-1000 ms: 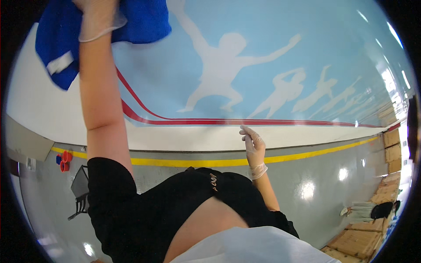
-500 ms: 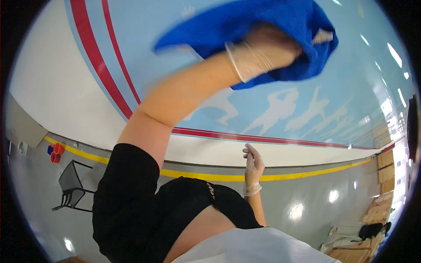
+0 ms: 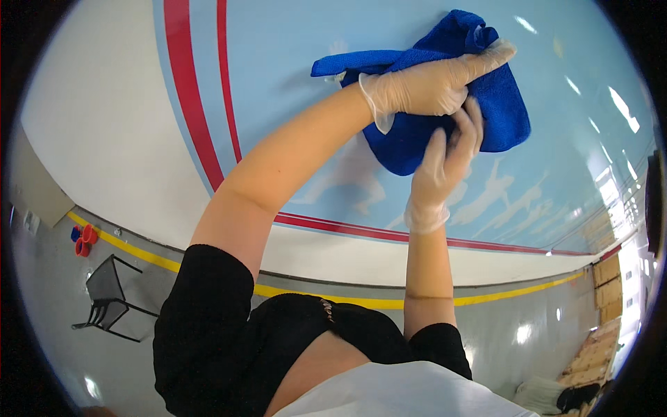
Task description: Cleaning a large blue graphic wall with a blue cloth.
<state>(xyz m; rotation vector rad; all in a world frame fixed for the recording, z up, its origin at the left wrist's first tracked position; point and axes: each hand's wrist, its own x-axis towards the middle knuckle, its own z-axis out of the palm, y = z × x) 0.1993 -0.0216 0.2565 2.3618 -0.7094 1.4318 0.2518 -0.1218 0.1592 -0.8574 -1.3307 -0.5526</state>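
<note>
A blue cloth (image 3: 511,115), folded and bunched at its top, hangs in front of a light blue wall panel (image 3: 292,28). Wrapped in a clear glove, my left hand (image 3: 424,87) is closed on the cloth, its thumb stretched toward the upper right. Just below it, my gloved right hand (image 3: 445,163) reaches up with thumb and fingers apart. Its fingertips overlap the cloth beneath my left hand; whether they touch it I cannot tell.
Red stripes (image 3: 187,83) and pale athlete figures (image 3: 497,184) mark the wall. On the grey floor, past a yellow line (image 3: 347,301), stand a black chair (image 3: 106,299) and small red and blue buckets (image 3: 83,240). Wooden crates (image 3: 601,340) stand at the right.
My right hand has risen from waist height to the cloth. My left hand has moved slightly down with the cloth, which now hangs with less blur.
</note>
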